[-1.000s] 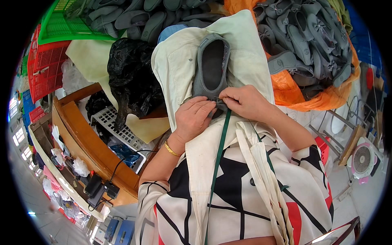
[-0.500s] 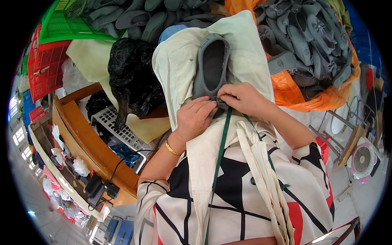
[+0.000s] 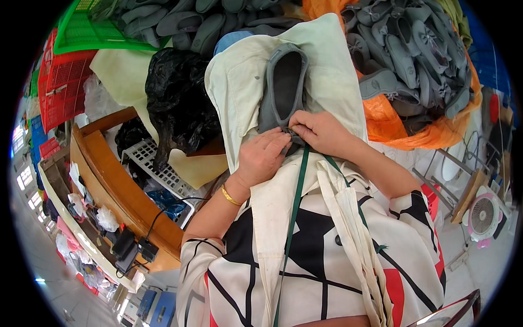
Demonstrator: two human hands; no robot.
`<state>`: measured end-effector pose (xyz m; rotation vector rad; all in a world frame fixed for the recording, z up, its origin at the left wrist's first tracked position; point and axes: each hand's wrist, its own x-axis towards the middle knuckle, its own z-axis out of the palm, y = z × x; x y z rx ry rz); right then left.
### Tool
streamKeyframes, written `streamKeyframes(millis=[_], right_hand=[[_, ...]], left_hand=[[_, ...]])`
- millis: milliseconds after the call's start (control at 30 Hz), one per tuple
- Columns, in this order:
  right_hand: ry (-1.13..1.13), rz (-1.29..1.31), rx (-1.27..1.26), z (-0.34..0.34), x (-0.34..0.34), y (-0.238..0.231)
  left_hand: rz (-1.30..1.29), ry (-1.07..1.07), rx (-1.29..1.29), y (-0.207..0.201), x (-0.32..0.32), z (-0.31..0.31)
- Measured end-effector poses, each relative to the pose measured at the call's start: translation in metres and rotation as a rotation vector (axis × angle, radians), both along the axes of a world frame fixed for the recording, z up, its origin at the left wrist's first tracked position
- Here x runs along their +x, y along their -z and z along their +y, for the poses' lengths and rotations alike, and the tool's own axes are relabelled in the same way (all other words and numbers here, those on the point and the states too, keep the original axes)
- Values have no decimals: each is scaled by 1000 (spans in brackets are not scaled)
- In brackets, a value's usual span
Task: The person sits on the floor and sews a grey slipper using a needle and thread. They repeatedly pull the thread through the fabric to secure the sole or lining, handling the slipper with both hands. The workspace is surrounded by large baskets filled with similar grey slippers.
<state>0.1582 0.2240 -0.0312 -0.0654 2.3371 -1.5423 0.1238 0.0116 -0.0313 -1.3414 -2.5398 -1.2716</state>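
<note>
A grey slip-on shoe with a dark inside lies on a pale cloth over my lap, its toe end toward me. My left hand grips that end from the left, fingers pressed together on it. At the same spot my right hand pinches thumb and forefinger at the shoe's near rim. Something thin shows between the fingertips, too small to name. The fingers hide most of the toe end. Below the hands, a dark green strap runs down over my cream apron.
An orange sack full of grey shoes stands at the far right. More grey shoes fill the far side, by a green basket. Left of the cloth are a black plastic bag, a white crate and a wooden drawer. A fan stands right.
Both hands stay at the shoe's toe end. The right fingertips have shifted slightly left, nearer the left hand. The whole view has moved a little.
</note>
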Motion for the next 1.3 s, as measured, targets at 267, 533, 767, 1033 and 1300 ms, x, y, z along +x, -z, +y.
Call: streamKeyframes(millis=[267,533,767,1033,1300], right_hand=[[-18,-61,75,-8,-8,-5],[56,-193,97,-15,-13,-23],[-29,-44,116,-12,-24,-24],[-260,302,338,-20,-45,-46],[-266,231,218,-36,-40,-49]], left_hand=[[30,-4,-16,2,2,0],[74,-2,-28,-6,5,3],[141,-3,-74,-13,2,4],[190,-12,-65,-24,2,-7],[351,-30,-98,-15,13,-17]])
